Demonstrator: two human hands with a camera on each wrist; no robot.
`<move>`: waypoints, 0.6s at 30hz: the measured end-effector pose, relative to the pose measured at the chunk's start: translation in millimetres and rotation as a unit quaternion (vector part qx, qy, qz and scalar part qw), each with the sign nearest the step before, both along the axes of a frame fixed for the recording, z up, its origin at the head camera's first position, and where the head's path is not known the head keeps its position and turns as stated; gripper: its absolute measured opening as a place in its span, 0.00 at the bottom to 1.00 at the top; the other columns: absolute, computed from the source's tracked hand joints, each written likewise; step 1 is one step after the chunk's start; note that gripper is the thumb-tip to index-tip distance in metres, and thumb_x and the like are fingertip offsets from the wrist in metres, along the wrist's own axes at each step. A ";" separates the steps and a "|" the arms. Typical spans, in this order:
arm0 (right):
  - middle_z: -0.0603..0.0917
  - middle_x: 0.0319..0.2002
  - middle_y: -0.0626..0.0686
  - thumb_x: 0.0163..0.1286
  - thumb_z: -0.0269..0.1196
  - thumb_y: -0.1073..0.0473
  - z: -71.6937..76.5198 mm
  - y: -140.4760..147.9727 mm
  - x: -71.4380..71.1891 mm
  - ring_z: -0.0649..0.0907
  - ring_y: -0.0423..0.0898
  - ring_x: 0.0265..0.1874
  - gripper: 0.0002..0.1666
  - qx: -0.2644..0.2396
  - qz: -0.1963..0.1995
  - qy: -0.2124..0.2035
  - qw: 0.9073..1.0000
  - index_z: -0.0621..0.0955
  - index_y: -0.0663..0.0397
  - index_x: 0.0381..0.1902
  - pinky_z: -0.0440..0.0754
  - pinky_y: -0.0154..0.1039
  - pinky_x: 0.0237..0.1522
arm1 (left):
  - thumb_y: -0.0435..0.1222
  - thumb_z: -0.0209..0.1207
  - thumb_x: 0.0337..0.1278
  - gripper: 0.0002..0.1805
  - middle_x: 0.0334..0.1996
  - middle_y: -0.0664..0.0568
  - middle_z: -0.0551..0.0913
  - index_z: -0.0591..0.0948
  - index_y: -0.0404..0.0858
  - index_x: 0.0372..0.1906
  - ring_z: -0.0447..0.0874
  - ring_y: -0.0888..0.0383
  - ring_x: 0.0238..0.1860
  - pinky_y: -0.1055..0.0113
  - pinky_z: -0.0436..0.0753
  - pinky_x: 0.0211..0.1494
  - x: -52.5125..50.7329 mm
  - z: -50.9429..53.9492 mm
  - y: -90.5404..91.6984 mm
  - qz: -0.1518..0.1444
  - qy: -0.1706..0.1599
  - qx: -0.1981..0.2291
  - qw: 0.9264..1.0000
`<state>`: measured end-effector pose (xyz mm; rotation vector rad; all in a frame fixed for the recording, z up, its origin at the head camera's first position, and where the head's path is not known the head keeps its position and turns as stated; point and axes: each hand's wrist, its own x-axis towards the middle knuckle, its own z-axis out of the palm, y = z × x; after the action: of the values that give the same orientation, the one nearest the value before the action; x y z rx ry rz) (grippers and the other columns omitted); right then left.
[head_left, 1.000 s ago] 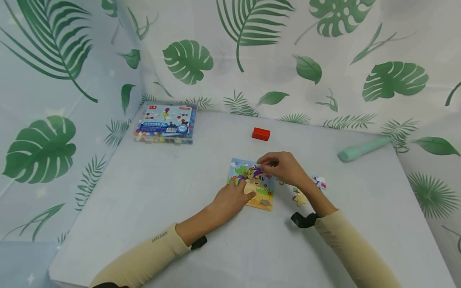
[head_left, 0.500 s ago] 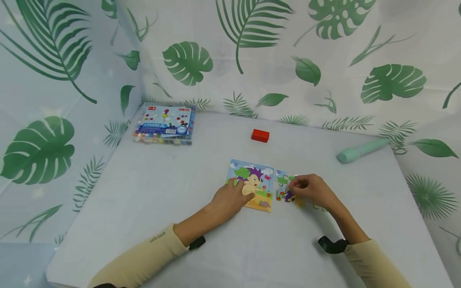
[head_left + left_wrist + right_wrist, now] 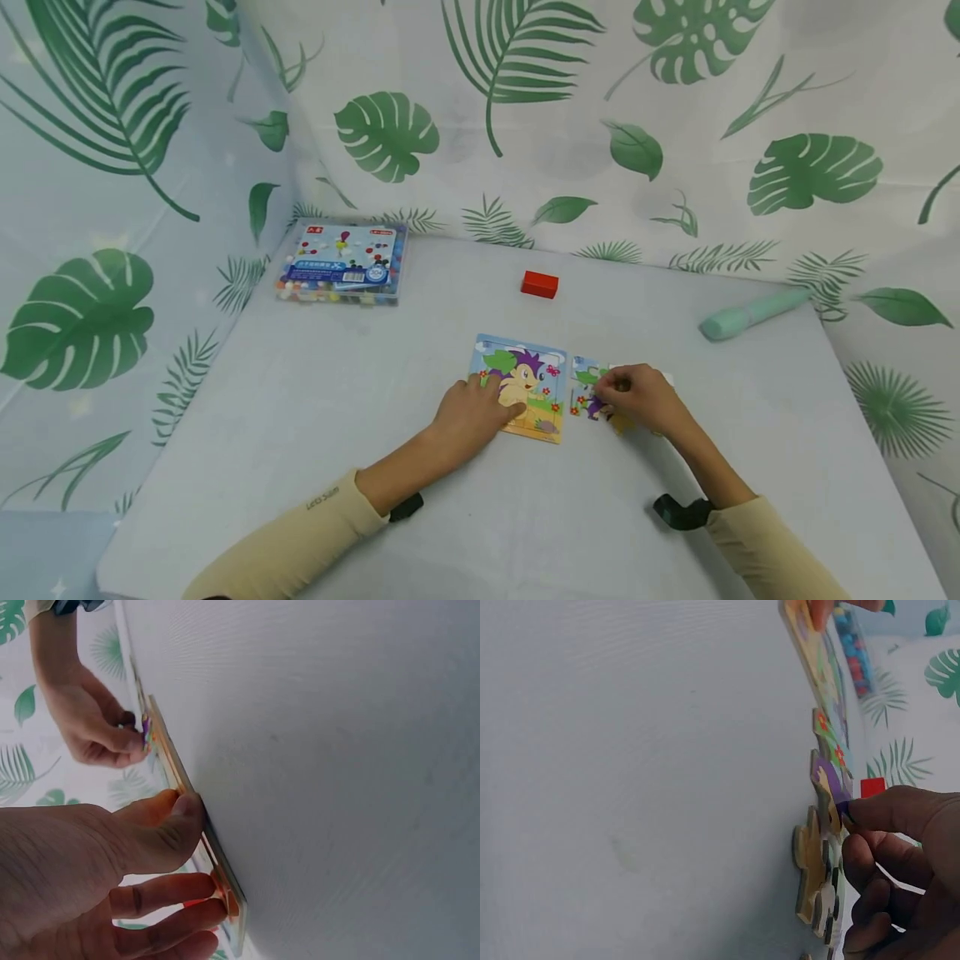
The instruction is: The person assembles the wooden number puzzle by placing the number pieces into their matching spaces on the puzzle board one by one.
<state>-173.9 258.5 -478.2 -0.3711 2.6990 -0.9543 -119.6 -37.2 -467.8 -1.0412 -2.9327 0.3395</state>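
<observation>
Board (image 3: 534,385) with a hedgehog picture lies flat near the middle of the worktop (image 3: 465,533), its left part under the left hand (image 3: 471,412). That hand rests on it with fingers and thumb loosely extended, not gripping. Just to the right, the right hand (image 3: 647,400) pinches a purple piece (image 3: 826,772) at its edge between thumb and finger; whether the piece is clear of the worktop I cannot tell. Other pieces lie close about it: a yellow piece (image 3: 810,862) to its right, and a green-and-blue piece (image 3: 587,371) on its far side, near the board's right edge. Several more are partly hidden by the right hand. Beyond, well to the right, lies a pale green tube (image 3: 753,315). A red block (image 3: 540,285) sits past the board. At the far left is a clear box (image 3: 342,260) of coloured parts, before a leaf-patterned cloth (image 3: 555,162).
</observation>
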 end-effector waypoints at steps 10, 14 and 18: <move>0.83 0.27 0.46 0.65 0.68 0.61 -5.8 -6.9 6.3 0.77 0.45 0.26 0.03 0.021 -0.017 0.041 0.999 0.87 0.54 0.32 0.76 0.37 0.26 | 0.38 0.63 0.65 0.27 0.49 0.45 0.78 0.77 0.66 0.65 0.79 0.50 0.40 0.63 0.83 0.37 -0.8 -1.5 -2.8 -0.013 0.011 0.019 1.000; 0.82 0.26 0.46 0.64 0.68 0.62 -7.9 -8.3 8.5 0.76 0.44 0.23 0.03 0.019 -0.017 0.056 0.998 0.86 0.55 0.31 0.74 0.36 0.21 | 0.38 0.63 0.65 0.27 0.49 0.44 0.78 0.76 0.65 0.65 0.79 0.50 0.40 0.63 0.83 0.37 -1.1 -1.6 -2.8 -0.014 0.010 0.019 1.000; 0.82 0.27 0.48 0.65 0.67 0.62 -5.7 -9.3 9.4 0.76 0.44 0.22 0.04 0.020 -0.019 0.059 0.998 0.86 0.57 0.32 0.74 0.36 0.20 | 0.37 0.62 0.66 0.27 0.49 0.44 0.77 0.76 0.65 0.66 0.79 0.50 0.39 0.64 0.83 0.36 -1.0 -2.8 -3.0 -0.016 0.010 0.020 1.000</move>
<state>-164.5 249.2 -483.9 -0.3816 2.8363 -0.9146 -120.6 -40.3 -470.5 -1.0713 -2.8904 0.2863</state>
